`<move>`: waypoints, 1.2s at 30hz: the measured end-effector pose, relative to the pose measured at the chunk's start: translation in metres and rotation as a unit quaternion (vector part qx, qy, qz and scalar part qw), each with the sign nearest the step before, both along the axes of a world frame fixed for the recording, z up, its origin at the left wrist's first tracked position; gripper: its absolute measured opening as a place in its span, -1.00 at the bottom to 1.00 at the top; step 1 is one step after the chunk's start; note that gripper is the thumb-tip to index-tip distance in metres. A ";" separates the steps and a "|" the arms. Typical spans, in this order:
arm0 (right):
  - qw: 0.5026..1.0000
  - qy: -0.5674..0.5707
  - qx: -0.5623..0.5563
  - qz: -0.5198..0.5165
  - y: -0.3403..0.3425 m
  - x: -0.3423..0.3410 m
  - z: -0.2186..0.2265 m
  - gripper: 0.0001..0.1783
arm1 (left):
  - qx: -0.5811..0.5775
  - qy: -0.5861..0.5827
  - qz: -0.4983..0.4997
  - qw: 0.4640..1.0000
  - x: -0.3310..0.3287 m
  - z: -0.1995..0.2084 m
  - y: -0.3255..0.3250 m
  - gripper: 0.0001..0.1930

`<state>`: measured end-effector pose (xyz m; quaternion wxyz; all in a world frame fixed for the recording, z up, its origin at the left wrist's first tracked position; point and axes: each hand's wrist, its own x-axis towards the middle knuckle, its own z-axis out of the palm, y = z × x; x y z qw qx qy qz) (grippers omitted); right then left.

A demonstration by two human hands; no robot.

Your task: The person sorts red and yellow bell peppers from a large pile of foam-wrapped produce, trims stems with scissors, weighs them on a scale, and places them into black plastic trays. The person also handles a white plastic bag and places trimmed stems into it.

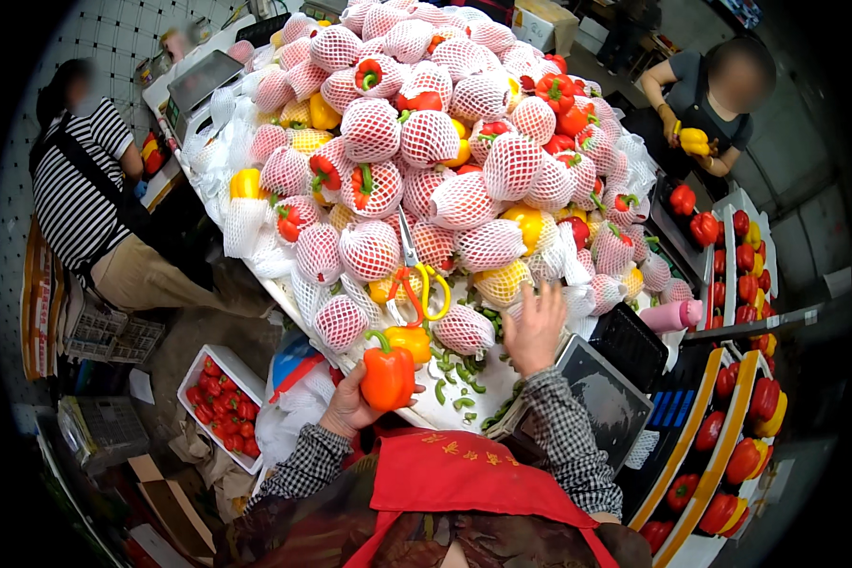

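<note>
At the near edge of the white table (433, 409), my left hand (348, 405) is closed around an orange-red bell pepper (388, 376) with its green stem upward. A yellow-orange pepper (410, 341) sits just behind it. My right hand (537, 331) is open, fingers spread, beside a yellow pepper in white foam netting (502, 282); whether the fingertips touch the pile is unclear. Scissors (428, 292) with orange and yellow handles rest against the pile, blades pointing away from me. Between my hands lie a netted red pepper (465, 328) and cut green stem pieces (464, 376).
Netted and bare peppers (426, 137) heap high across the table. Right of me are a scale (601, 398), a black basket (630, 346), a pink bottle (672, 316) and pepper crates (715, 445). A foam box of red peppers (222, 407) stands left. Two people work across the sides.
</note>
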<state>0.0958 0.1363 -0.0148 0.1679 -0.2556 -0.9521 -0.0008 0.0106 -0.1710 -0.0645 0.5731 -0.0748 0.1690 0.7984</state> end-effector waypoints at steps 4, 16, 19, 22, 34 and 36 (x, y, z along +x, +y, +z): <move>0.942 0.073 -0.270 0.186 -0.047 -0.051 0.004 -0.41 | -0.001 0.054 0.037 0.998 -0.017 0.002 -0.001 -0.07; 0.741 0.102 -0.660 0.074 -0.081 -0.058 -0.026 -0.12 | -0.097 0.123 0.105 0.982 -0.046 0.004 -0.014 -0.35; 0.740 -0.007 -0.665 0.098 -0.071 -0.009 -0.010 -0.14 | -0.094 0.170 0.063 0.979 -0.055 0.010 -0.011 -0.35; 0.810 -0.083 -0.557 0.164 -0.078 0.024 0.018 -0.20 | -0.047 0.190 -0.005 0.981 -0.065 0.010 -0.014 -0.28; 0.877 -0.054 -0.440 0.184 -0.089 0.080 0.014 -0.28 | -0.143 0.347 -0.150 0.914 -0.061 0.048 0.021 -0.31; 0.899 -0.042 -0.397 0.180 -0.091 0.086 0.007 -0.37 | -0.158 0.339 -0.166 0.913 -0.056 0.051 0.027 -0.32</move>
